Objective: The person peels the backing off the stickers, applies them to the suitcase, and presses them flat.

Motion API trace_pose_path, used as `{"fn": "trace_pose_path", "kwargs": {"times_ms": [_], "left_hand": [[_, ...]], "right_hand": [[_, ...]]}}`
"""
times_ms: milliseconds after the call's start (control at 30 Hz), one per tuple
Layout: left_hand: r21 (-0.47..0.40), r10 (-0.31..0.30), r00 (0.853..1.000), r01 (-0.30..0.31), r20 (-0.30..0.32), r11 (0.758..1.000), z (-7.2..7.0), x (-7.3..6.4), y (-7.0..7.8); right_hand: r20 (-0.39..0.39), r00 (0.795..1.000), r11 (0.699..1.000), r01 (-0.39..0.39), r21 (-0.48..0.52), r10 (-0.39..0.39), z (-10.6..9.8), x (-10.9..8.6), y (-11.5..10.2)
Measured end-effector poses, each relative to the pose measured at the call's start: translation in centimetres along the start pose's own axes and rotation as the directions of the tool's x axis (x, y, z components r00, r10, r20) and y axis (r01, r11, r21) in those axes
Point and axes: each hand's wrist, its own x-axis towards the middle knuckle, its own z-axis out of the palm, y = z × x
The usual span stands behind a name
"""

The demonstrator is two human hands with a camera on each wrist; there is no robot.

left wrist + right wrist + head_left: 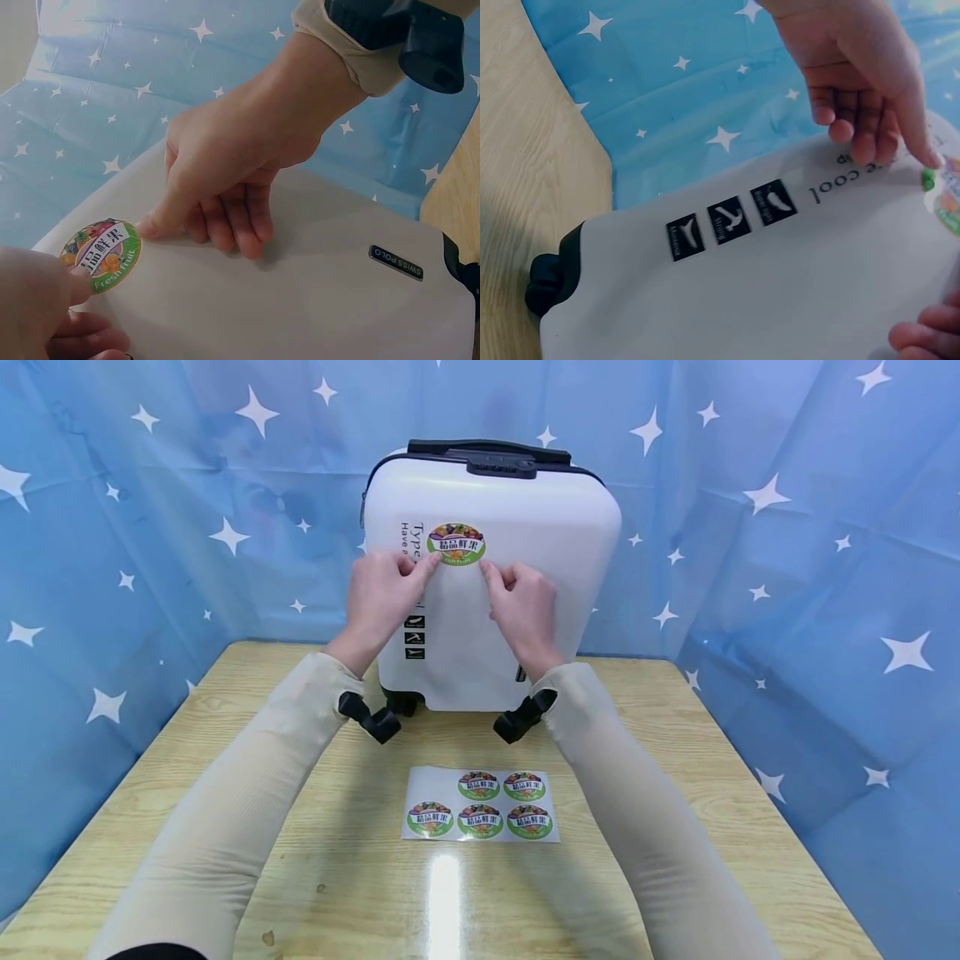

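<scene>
A white hard-shell suitcase (480, 643) stands upright on the table, black handle at the top. Against its upper front is an oval fruit sticker (456, 537), green-edged with colourful fruit and Chinese lettering. At the sticker's lower left edge, my left hand (382, 593) pinches it between thumb and finger. My right hand (527, 610) holds the right edge with its thumb tip, other fingers curled in. The left wrist view shows the right thumb right at the rim of the sticker (105, 251). Whether the whole sticker touches the shell, I cannot tell.
A sheet of matching stickers (442, 779) lies on the wooden table (337, 877) in front of the suitcase; its upper left spot is bare. Blue star-patterned curtains (247, 485) surround the table at the back and sides.
</scene>
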Motion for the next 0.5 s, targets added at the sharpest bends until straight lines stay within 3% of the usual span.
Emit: {"fn": "trace_pose_path", "kwargs": {"times_ms": [300,500], "left_hand": [[-0.024,-0.059,0.998,0.059,-0.006,0.998,-0.11,0.65,0.04],[-0.032,-0.06,0.998,0.06,-0.002,0.998,-0.09,0.58,-0.03]], "right_hand": [[0.0,0.999,0.999,-0.043,0.0,0.043,-0.37,0.99,-0.92],[0.011,0.999,0.999,-0.037,-0.01,0.037,-0.28,0.96,-0.73]]}}
